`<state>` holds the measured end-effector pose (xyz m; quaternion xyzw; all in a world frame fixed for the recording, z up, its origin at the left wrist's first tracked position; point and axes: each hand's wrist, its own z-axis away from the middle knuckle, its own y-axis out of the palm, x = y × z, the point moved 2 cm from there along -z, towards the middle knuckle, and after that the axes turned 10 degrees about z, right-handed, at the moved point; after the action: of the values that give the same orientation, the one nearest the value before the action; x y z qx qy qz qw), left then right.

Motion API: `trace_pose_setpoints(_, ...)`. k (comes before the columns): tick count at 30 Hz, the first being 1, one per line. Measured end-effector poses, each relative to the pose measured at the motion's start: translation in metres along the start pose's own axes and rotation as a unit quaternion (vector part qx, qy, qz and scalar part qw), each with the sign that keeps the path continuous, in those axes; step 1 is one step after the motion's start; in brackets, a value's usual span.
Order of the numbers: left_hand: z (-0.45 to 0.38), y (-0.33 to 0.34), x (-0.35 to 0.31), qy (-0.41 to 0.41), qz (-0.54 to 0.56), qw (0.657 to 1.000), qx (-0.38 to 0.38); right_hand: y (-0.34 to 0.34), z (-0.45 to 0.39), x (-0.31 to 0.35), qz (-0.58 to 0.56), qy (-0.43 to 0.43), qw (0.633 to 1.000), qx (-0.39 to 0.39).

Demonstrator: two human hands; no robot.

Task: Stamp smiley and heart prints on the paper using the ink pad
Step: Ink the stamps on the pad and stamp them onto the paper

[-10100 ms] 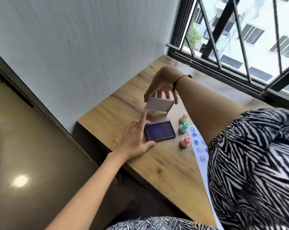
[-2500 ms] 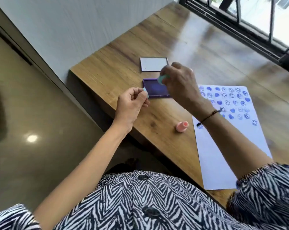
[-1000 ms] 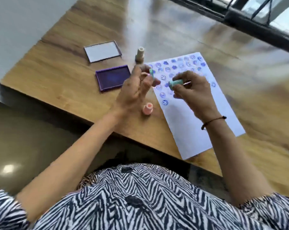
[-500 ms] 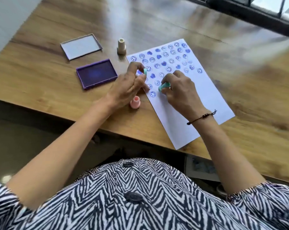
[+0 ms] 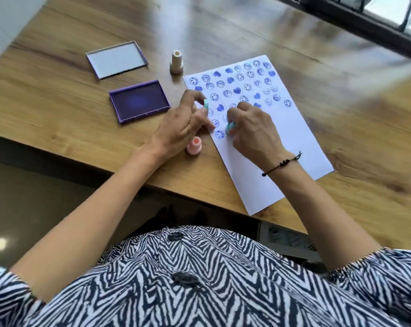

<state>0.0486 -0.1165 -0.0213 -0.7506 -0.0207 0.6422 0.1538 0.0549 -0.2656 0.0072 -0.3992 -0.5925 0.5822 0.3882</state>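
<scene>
**Teal stamp pressed to the paper amid rows of blue prints**

The teal stamp (image 5: 231,126) is down on the white paper (image 5: 294,128), just right of a blue smiley print (image 5: 219,134) at the low end of the printed patch. The right hand (image 5: 251,131) is curled closed around the stamp, fingers bunched over its top so that only a sliver of teal shows at the fingertips; whether its face is flat against the sheet cannot be told. A thin black cord bracelet (image 5: 282,163) circles that wrist.

The left hand (image 5: 183,128) rests at the paper's left edge, its lower fingers lying on the sheet, while thumb and forefinger pinch a small teal cap (image 5: 206,104) held clear of the table.

The upper part of the paper is covered with blue smiley rings and solid blue hearts in loose rows; the lower half is bare. The sheet lies at an angle on the wooden table (image 5: 58,95), one corner reaching the near edge.

A pink stamp (image 5: 194,145) stands upright just beside the left hand, close to the paper's edge. A cream stamp (image 5: 176,62) stands near the paper's top left corner. Left of the hands lies the open purple ink pad (image 5: 139,101), and beyond it, apart, its lid (image 5: 117,59) lies flat. A zebra-striped shirt (image 5: 199,279) fills the foreground.
</scene>
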Motion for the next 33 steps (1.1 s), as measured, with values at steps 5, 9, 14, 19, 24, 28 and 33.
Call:
trace_pose_setpoints(5,-0.001,0.000,0.003,-0.001,0.008,1.000,-0.004,0.001,-0.001,0.004,0.033,-0.020,0.999,0.005)
trace_pose_setpoints(9,-0.002,-0.001,0.006,0.003,0.005,1.000,-0.006,0.002,-0.001,0.002,0.048,-0.024,0.999,0.000)
trace_pose_setpoints(14,0.000,0.001,0.007,0.008,0.011,1.000,-0.004,0.002,0.000,0.004,0.044,-0.016,0.999,0.011)
trace_pose_setpoints(19,-0.001,0.001,0.004,0.010,0.012,1.000,0.005,-0.015,-0.001,-0.020,-0.114,0.067,0.991,0.008)
trace_pose_setpoints(24,0.000,-0.001,0.005,0.007,0.012,1.000,0.010,-0.047,0.012,-0.052,-0.309,0.179,0.933,-0.046)
trace_pose_setpoints(28,0.001,0.000,0.004,0.010,0.005,1.000,0.009,-0.045,0.021,-0.047,-0.375,0.192,0.907,-0.027)
trace_pose_setpoints(33,0.004,-0.004,-0.006,-0.018,0.105,0.994,-0.020,-0.040,0.026,-0.031,-0.463,0.179,0.868,-0.010)
